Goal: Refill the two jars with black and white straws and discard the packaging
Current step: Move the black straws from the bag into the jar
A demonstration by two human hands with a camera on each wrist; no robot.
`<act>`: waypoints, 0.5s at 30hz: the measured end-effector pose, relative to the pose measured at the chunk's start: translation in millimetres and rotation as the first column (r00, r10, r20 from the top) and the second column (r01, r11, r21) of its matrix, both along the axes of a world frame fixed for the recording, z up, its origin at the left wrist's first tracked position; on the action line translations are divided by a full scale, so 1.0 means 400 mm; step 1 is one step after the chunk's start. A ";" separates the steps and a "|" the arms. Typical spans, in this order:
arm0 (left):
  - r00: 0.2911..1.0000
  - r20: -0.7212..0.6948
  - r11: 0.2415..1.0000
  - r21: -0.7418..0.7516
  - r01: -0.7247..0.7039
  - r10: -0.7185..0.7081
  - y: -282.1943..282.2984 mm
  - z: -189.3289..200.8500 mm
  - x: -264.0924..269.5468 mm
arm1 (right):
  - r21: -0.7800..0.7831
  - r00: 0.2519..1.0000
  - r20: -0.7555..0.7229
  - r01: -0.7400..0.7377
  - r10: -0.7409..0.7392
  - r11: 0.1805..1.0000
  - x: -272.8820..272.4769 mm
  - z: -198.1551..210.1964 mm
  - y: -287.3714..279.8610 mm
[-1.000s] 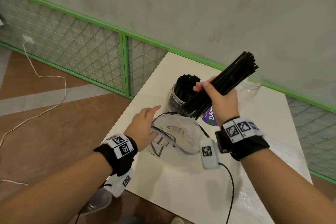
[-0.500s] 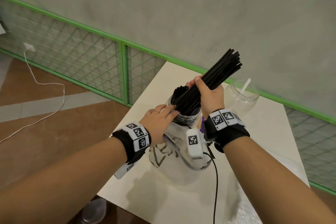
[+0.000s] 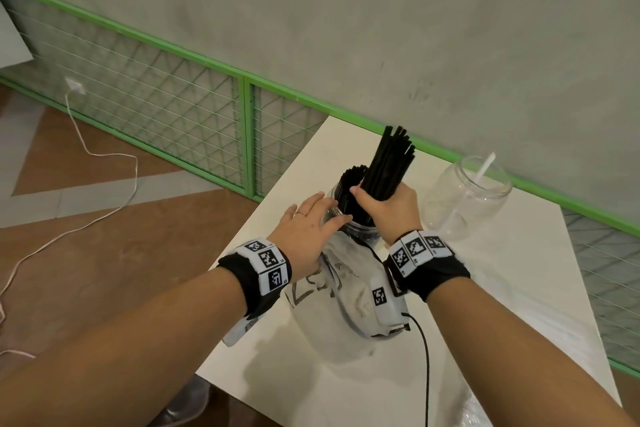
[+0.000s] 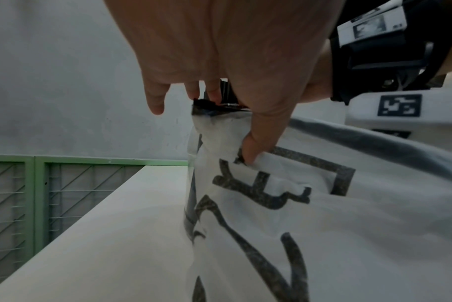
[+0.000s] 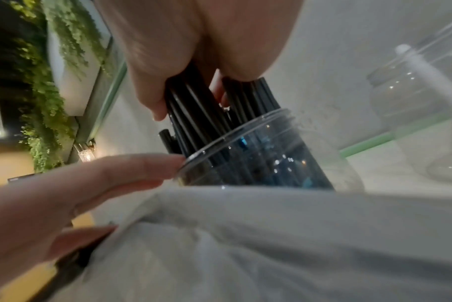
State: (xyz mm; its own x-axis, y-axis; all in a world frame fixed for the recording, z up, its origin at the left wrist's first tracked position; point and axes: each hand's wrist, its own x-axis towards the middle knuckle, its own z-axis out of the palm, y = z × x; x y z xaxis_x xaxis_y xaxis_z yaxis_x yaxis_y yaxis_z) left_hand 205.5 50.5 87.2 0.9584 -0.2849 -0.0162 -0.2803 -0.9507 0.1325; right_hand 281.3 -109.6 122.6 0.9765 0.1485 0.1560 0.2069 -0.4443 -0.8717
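Observation:
On the white table [image 3: 502, 288] stands a clear jar [image 3: 349, 224] [image 5: 261, 157] that holds black straws. My right hand [image 3: 381, 201] [image 5: 183, 85] grips a thick bundle of black straws [image 3: 393, 159] [image 5: 194, 110], almost upright, with its lower ends inside the jar mouth. My left hand [image 3: 329, 218] [image 4: 194, 96] lies with straight fingers against the jar's rim, and its thumb presses on a white bag with black print [image 3: 332, 291] [image 4: 323, 204] [image 5: 271, 235] that slumps in front of the jar. To the right a second clear jar [image 3: 464, 201] [image 5: 413, 102] holds one white straw [image 3: 485, 170] [image 5: 431, 69].
Crumpled clear plastic wrap [image 3: 485, 409] lies at the table's near right corner. A green-framed mesh fence [image 3: 242, 135] runs along the wall behind the table. The table's left edge drops to a brown floor with a white cable [image 3: 104, 156].
My right hand has swung the black bundle upright and lowered its ends into the jar. My left hand has left the bag's opening and moved up to the jar's rim.

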 end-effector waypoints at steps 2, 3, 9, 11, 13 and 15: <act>1.000 -0.002 1.000 -0.006 -0.009 0.009 0.002 0.001 -0.002 | 0.012 1.000 -0.025 -0.008 0.008 1.000 0.001 0.001 0.000; 1.000 -0.002 1.000 -0.008 -0.010 0.010 0.002 0.001 -0.002 | 0.063 0.999 -0.041 -0.028 0.031 0.998 0.002 0.011 -0.002; 1.000 -0.027 1.000 -0.027 -0.006 0.005 0.004 0.005 -0.004 | 0.239 0.969 -0.149 -0.160 0.199 0.958 0.039 0.092 -0.009; 0.999 -0.041 0.999 -0.033 -0.004 0.003 0.006 0.006 -0.006 | 0.356 0.967 -0.164 -0.128 0.197 0.926 0.042 0.110 -0.001; 0.999 -0.050 1.000 -0.026 0.001 -0.002 0.006 0.010 -0.006 | 0.426 0.986 -0.087 -0.092 0.141 0.900 0.038 0.134 0.006; 0.998 -0.059 1.000 -0.019 0.005 -0.006 0.006 0.015 -0.005 | 0.397 0.998 0.038 -0.058 0.047 0.916 0.032 0.148 0.018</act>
